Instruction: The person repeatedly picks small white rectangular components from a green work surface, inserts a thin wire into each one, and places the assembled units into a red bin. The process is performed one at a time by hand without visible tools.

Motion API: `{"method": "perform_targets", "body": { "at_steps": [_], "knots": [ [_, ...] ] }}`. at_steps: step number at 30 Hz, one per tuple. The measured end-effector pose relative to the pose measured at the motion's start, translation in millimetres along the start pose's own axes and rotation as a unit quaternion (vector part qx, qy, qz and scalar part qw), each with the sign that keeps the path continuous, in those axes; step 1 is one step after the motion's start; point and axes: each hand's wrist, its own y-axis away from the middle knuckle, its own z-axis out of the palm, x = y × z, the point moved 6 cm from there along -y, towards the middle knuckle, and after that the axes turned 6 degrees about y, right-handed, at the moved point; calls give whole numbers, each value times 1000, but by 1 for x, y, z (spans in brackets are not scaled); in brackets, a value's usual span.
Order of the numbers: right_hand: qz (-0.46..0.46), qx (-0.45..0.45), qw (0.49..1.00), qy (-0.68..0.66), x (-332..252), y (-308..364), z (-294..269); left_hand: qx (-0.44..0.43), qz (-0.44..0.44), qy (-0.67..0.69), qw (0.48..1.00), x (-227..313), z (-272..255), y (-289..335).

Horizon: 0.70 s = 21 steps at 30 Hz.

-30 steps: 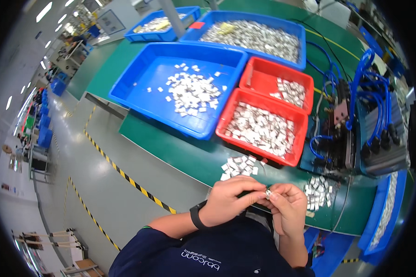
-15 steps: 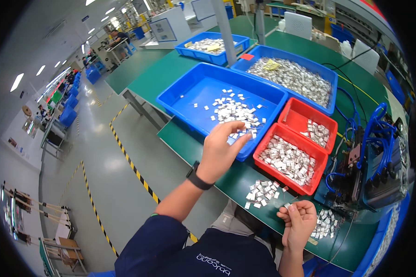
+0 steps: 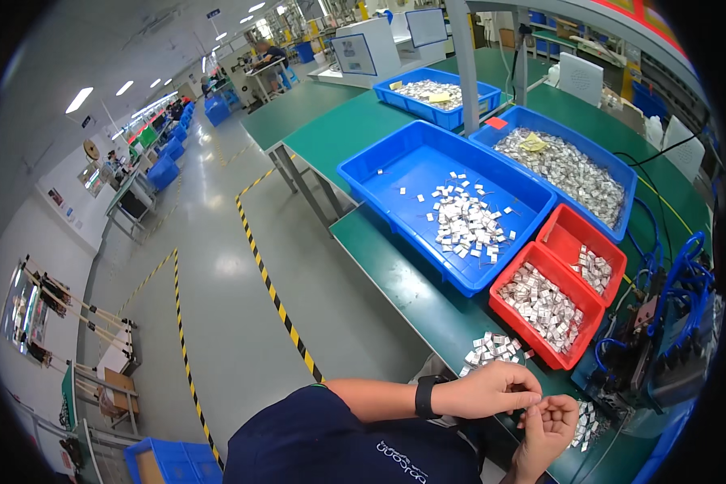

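Observation:
My left hand [image 3: 492,390], with a dark band on its wrist, meets my right hand [image 3: 550,427] near the bench's front edge. The fingertips of both are pinched together, and whatever lies between them is hidden. Beyond the left hand, and partly covered by it, lies a pile of small white rectangular parts [image 3: 492,350]. More of the same parts [image 3: 586,427] are spread on the green bench just right of my right hand. A red bin [image 3: 502,306] full of such parts stands past the hands, beside a second red bin [image 3: 569,230] holding fewer.
A large blue tray [image 3: 387,173] with scattered white parts sits farther back. Two more blue trays, a full one [image 3: 626,189] and a smaller one [image 3: 427,109], stand behind it near a metal post [image 3: 466,73]. Blue hoses [image 3: 676,278] and dark equipment crowd the right side.
My left hand has come down from the large blue tray to my right hand, its fingers now closed. The view has swung left, shifting everything rightward. A white part earlier visible in my right fingers is now hidden.

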Motion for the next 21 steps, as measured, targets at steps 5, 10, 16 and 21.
{"method": "perform_targets", "body": {
  "at_steps": [5,10,16,21],
  "knots": [
    [18,25,997,-64,7,1,-20,-17,-22,0,1000,-3,13,-14],
    [139,-121,977,-104,14,-7,-21,15,-79,125,989,-8,21,-29],
    [144,-91,971,-171,17,4,-44,9,-103,115,988,-23,44,-39],
    [118,-54,977,-172,18,6,-61,-5,-109,128,986,-31,57,-46]
  ]
}}
